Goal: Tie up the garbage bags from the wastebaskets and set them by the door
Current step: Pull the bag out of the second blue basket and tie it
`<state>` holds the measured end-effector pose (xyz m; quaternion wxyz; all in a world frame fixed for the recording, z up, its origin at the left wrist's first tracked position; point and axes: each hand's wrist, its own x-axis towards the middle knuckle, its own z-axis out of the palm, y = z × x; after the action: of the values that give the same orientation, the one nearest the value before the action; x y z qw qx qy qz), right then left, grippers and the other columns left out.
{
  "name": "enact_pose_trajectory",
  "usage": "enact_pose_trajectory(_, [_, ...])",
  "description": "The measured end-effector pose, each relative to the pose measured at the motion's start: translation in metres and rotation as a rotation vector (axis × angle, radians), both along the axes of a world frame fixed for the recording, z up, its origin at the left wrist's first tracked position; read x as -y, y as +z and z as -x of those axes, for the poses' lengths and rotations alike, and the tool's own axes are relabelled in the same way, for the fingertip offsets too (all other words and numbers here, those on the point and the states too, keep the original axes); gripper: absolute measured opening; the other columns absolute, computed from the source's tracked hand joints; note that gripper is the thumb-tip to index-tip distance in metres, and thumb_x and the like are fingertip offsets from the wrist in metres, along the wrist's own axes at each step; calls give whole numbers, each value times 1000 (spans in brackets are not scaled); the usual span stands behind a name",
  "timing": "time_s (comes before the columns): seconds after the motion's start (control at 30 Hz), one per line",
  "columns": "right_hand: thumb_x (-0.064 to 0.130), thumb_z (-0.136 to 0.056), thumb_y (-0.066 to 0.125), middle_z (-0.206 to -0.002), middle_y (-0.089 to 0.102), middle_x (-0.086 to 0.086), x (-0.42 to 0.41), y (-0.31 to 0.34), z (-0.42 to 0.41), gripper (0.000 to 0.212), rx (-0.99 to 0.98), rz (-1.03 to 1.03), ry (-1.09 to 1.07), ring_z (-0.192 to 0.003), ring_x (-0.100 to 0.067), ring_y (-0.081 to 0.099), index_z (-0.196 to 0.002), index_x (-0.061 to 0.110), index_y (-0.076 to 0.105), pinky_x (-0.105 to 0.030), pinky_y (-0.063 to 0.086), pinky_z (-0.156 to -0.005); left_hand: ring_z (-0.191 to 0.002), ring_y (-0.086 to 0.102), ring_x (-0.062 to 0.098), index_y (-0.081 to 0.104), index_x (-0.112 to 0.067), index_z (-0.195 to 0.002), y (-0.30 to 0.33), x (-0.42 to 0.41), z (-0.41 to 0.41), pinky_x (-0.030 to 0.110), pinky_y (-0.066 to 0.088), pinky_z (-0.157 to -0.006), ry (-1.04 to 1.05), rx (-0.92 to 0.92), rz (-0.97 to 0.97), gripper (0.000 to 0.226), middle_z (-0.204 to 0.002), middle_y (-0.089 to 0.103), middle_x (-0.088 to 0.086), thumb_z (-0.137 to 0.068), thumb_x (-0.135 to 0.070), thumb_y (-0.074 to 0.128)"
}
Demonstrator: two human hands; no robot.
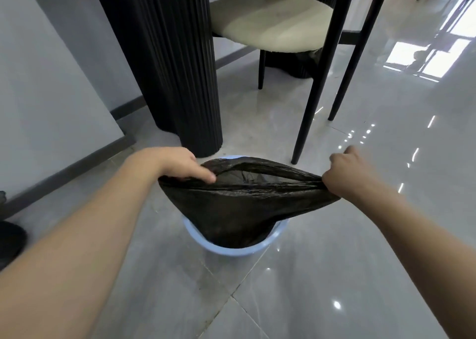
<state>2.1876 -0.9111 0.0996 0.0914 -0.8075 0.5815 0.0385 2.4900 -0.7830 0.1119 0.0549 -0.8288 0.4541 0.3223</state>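
Head view. A pale blue wastebasket stood on the glossy grey tiled floor, just in front of a black fluted column. It held a black garbage bag whose upper part was pulled up out of the basket and stretched sideways into a wide, flattened mouth; the bag's lower part remained inside the rim. What the bag contained could not be made out. The left hand gripped the left end of the bag's mouth, fingers curled over the edge with the film bunched beneath them. The right hand clenched the right end, the plastic gathered into a tight twist within the fist. Behind the basket stood a chair with a beige seat and black legs; a dark object beneath it was unclear
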Motion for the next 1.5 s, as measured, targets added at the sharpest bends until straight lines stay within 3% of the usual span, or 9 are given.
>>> enact_pose_trajectory(0.13, [50, -92, 35, -153, 32, -10, -21, -4, -43, 67, 99, 46, 390, -141, -30, 29, -147, 13, 28, -52, 10, -118, -83, 62, 20, 69, -21, -79, -18, 1, 10, 34, 53, -74, -106, 211, -24, 13, -88, 68, 1, -73, -33, 73])
enact_pose_trajectory(0.27, [86, -68, 43, -158, 22, -7, -51, -18, -62, 120, -86, -65, 637, -147, -30, 11, -152, 21, -13, -62, -12, -113, -79, 62, 21, 67, -19, -81, -20, -8, 13, 33, 52, -71, -116, 271, -98, 15, -85, 66, 0, -76, -33, 61])
enact_pose_trajectory(0.37, [49, -83, 56, -128, 58, -6, -53, -31, -56, 88, -284, -8, 637, -122, -32, 51, -151, 17, 10, -55, 15, -112, -70, 64, 21, 66, -17, -79, -17, -14, 9, 32, 53, -72, -156, 323, -337, 14, -78, 67, 2, -71, -27, 60])
enact_pose_trajectory(0.47, [18, -92, 43, -100, 61, -4, -48, -26, -49, 27, -190, 55, 580, -87, -28, 59, -117, 15, 52, -35, 41, -74, -65, 60, 18, 63, -12, -78, 2, -14, 13, 27, 50, -68, -161, 294, -429, 14, -74, 64, 3, -75, -26, 62])
enact_pose_trajectory(0.67, [16, -92, 40, -88, 54, -7, -40, -17, -39, 14, -173, -35, 455, -82, -30, 55, -79, 12, 43, -32, 40, -67, -104, 61, 20, 60, -21, -115, 52, -6, 37, 40, 44, -86, -36, 42, -312, 55, -110, 62, -1, -71, -53, 67])
enact_pose_trajectory(0.83, [34, -95, 40, -76, 47, 0, -41, -18, -39, 24, -236, -133, 387, -78, -25, 53, -93, 14, 53, -32, 41, -67, -131, 42, 33, 13, -37, -148, -5, -10, 83, 62, 35, -104, -82, 229, -346, 135, -148, 33, 1, -36, -74, 79])
enact_pose_trajectory(0.93, [59, -90, 42, -87, 53, 1, -41, -15, -35, 45, -323, -205, 346, -85, -24, 53, -100, 18, 57, -31, 41, -73, -127, 46, 38, 14, -20, -151, -44, -21, 89, 68, 37, -98, -70, 429, -350, 94, -145, 37, 9, -76, -33, 70])
enact_pose_trajectory(1.07, [64, -84, 53, -76, 57, 3, -35, -9, -26, 49, -375, -497, 323, -72, -17, 53, -78, 17, 63, -28, 42, -72, -106, 62, 30, 63, -10, -113, -41, -20, 63, 33, 45, -77, -12, 553, 51, 31, -116, 64, 10, -86, -8, 49])
enact_pose_trajectory(1.5, [35, -88, 52, -43, 24, 9, -5, 81, -17, 36, 1197, -1250, 109, -41, -8, 22, -57, 20, 39, -19, 18, -40, -65, 50, 28, 60, -5, -78, 84, 3, 46, 34, 36, -55, 485, 188, 817, 18, -73, 59, 9, -71, -5, 43])
